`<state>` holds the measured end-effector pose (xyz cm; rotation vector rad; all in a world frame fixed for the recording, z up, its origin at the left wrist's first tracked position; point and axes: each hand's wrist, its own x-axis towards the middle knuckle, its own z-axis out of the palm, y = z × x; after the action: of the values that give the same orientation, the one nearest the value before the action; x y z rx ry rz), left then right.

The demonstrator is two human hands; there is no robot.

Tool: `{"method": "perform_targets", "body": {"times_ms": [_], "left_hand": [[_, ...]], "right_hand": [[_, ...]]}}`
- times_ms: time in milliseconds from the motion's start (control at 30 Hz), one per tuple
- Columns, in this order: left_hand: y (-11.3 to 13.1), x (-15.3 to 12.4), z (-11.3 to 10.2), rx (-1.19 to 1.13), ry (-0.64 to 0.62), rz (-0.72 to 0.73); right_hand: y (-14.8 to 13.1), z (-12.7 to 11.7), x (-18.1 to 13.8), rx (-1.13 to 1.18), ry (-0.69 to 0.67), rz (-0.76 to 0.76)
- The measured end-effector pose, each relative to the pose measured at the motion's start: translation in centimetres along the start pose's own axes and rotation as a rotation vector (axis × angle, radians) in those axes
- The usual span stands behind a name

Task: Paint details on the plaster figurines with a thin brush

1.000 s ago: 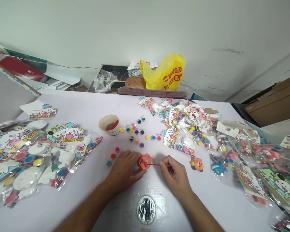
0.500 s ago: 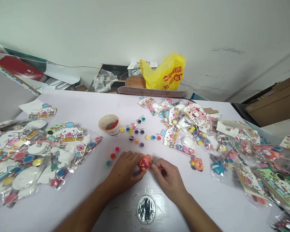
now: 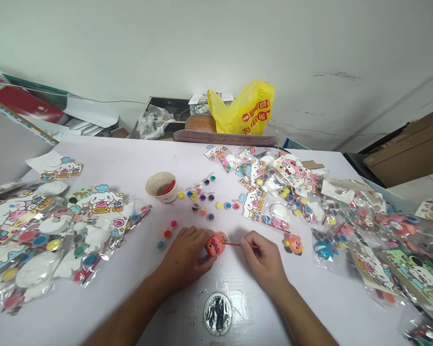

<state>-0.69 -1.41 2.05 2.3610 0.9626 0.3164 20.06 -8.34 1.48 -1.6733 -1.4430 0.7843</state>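
An orange fish figurine with purple and blue painted marks lies on the white table. My left hand grips its left side between thumb and fingers. In my right hand a thin red paintbrush is pinched, its tip pointing left at the fish's right edge; whether it touches cannot be made out. Left of my left hand sit small paint pots, among them an orange-red one. An orange painted animal figurine lies to the right of my right hand.
A paper cup with murky water and red brushes stands behind my left hand. Several small paint pots lie beside it. Bagged figurine kits cover the left and right. A round metal-lined hole is near the front.
My right hand has drawn back to the right with the paintbrush, baring more of the fish's painted marks. My left hand keeps its hold; the view has shifted slightly.
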Motion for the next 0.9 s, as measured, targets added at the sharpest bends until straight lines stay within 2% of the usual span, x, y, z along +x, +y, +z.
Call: {"method": "perform_targets", "body": {"times_ms": [233,400,533,700,900], "left_hand": [[0.06,0.01,-0.09,0.003,-0.009,-0.008],[0.02,-0.09,-0.04,-0.006,-0.010,-0.008],[-0.01,-0.04,-0.06,-0.005,-0.009,-0.007],[0.05,0.04,-0.10,-0.006,-0.002,0.002],[0.07,-0.01,-0.07,-0.014,-0.002,-0.012]], "right_hand": [[-0.11,0.37,-0.21,0.017,-0.057,-0.016],[0.15,0.20,0.07,0.005,-0.024,0.027],[0.14,0.34,0.14,-0.019,-0.059,0.037],[0.22,0.31,0.11,-0.016,-0.017,0.053],[0.33,0.40,0.16,-0.063,-0.036,0.072]]}}
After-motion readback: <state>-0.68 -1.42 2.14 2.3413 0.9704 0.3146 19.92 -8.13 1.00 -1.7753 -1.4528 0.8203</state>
